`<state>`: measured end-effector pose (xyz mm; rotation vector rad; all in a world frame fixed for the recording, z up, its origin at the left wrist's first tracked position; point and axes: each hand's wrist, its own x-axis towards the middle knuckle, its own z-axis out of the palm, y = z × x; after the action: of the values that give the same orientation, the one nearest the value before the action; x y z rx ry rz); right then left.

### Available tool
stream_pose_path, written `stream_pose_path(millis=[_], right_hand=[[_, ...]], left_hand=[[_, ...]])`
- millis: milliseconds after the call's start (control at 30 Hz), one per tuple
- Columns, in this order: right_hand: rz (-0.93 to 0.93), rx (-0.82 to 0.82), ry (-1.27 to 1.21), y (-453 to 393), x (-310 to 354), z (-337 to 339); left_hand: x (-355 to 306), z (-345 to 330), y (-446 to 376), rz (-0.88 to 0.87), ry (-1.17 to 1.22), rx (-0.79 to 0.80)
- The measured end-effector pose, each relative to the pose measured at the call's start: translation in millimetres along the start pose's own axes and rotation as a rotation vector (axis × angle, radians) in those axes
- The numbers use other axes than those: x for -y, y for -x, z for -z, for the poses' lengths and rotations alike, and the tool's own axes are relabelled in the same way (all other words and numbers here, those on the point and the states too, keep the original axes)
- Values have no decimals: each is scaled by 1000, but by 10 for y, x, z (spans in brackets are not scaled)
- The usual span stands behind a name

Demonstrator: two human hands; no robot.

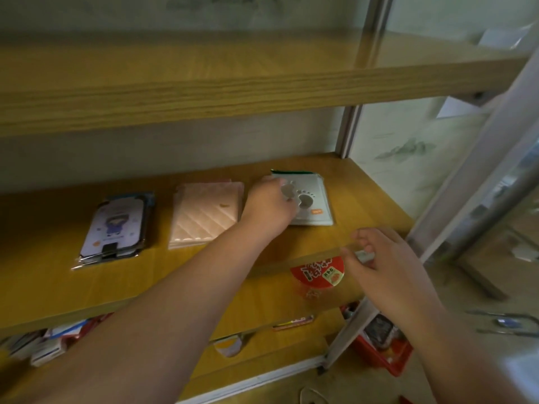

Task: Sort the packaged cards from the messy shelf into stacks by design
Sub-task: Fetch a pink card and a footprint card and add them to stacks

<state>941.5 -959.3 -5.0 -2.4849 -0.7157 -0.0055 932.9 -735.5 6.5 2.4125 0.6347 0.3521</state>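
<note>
Three stacks of packaged cards lie on the middle wooden shelf (344, 243). At the left is a purple stack with a cartoon figure (116, 225). A pink quilted stack (204, 214) lies in the middle. At the right sits a grey stack with a footprint design (312, 199). My left hand (268, 205) reaches across to the footprint stack and its curled fingers hold the top card's left side. My right hand (385, 263) hovers at the shelf's front right edge and pinches a small pale object (364, 255) that is too blurred to identify.
An upper shelf board (233, 88) overhangs the stacks. Below the front edge, the lower shelf holds a red round lid (318, 272), loose packets (52, 342) and a red crate (382, 348). A metal frame post (472, 170) stands at the right.
</note>
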Motion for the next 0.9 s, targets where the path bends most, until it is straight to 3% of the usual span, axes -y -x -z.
stream_pose_path(millis=[233, 367, 700, 900], right_hand=[[162, 4, -73, -133, 369, -169], [286, 18, -103, -187, 726, -357], [528, 100, -142, -86, 1901, -954], [617, 135, -115, 305, 2654, -1232]], left_hand=[[337, 528, 365, -241, -59, -199], [629, 923, 647, -196, -153, -266], [1480, 1721, 1564, 137, -293, -370], [2006, 2227, 2312, 209, -339, -454]])
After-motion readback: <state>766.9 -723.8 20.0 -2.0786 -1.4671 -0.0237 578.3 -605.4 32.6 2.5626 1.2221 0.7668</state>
